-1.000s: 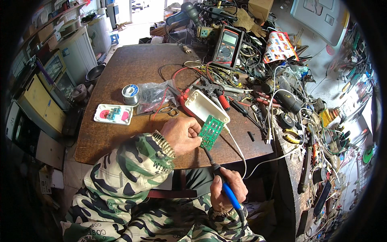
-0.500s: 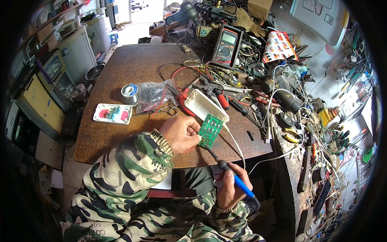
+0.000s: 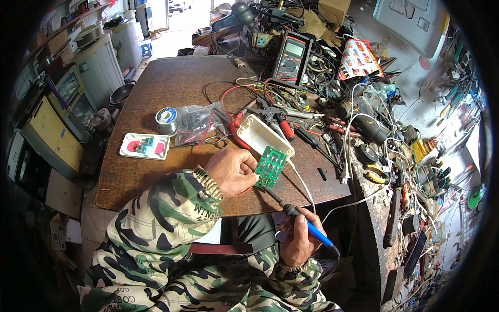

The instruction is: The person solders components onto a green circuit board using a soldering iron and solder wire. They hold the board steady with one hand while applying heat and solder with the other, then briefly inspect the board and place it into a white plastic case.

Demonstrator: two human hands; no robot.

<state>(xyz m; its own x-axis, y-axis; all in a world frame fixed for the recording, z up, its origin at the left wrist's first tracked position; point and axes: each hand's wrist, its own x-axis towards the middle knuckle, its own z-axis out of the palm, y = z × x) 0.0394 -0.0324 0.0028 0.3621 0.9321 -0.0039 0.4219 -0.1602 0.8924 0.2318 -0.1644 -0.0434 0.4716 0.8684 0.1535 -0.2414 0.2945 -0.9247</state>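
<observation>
A green circuit board [image 3: 271, 164] is pinched at its left edge by my left hand [image 3: 234, 170], tilted over the near side of the table. My right hand [image 3: 300, 236] grips a soldering iron [image 3: 318, 235] with a blue handle. The iron's dark tip meets the board's lower edge, close to my left fingertips; whether it touches cannot be made out. Just behind the board lies an open cream plastic case [image 3: 260, 134], with a white cable [image 3: 303, 187] running from its right end. A thin red wire [image 3: 243, 193] shows under my left hand.
On the left of the wooden table [image 3: 171, 86] lie a white cover with parts inside [image 3: 145, 146], a solder spool [image 3: 167, 121], a plastic bag [image 3: 196, 125] and scissors [image 3: 215, 139]. A multimeter [image 3: 291, 60], pliers [image 3: 267, 112], screwdrivers [image 3: 286, 128] and tangled cables crowd the right.
The soldering iron's handle has swung slightly to the right, and the fingers of my right hand have shifted around it. My left hand and the board have barely moved.
</observation>
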